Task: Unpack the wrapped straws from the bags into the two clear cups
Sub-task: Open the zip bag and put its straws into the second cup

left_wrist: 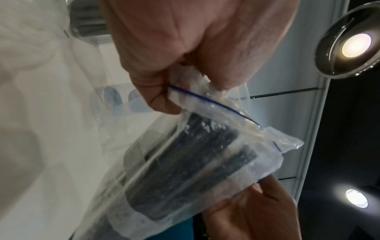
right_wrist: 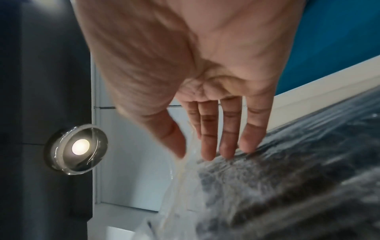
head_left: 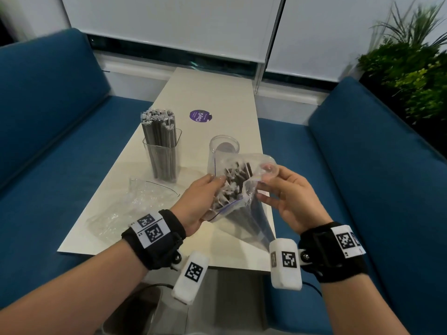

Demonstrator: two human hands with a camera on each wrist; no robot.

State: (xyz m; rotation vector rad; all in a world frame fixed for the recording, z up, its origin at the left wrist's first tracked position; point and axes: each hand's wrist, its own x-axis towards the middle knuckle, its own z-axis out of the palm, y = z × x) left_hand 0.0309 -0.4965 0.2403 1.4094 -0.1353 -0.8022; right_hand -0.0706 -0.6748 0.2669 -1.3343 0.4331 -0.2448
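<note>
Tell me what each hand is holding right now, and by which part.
The left hand pinches the zip bag of wrapped straws at its opened zip edge. The right hand holds the opposite side of the mouth, fingers fairly straight against the plastic.

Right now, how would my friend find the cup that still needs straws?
Start at the white table between the blue sofas. Two clear cups stand on it: the square cup on the left is packed with dark wrapped straws. The round cup to its right, just behind the zip bag the hands are opening, has no straws.
</note>
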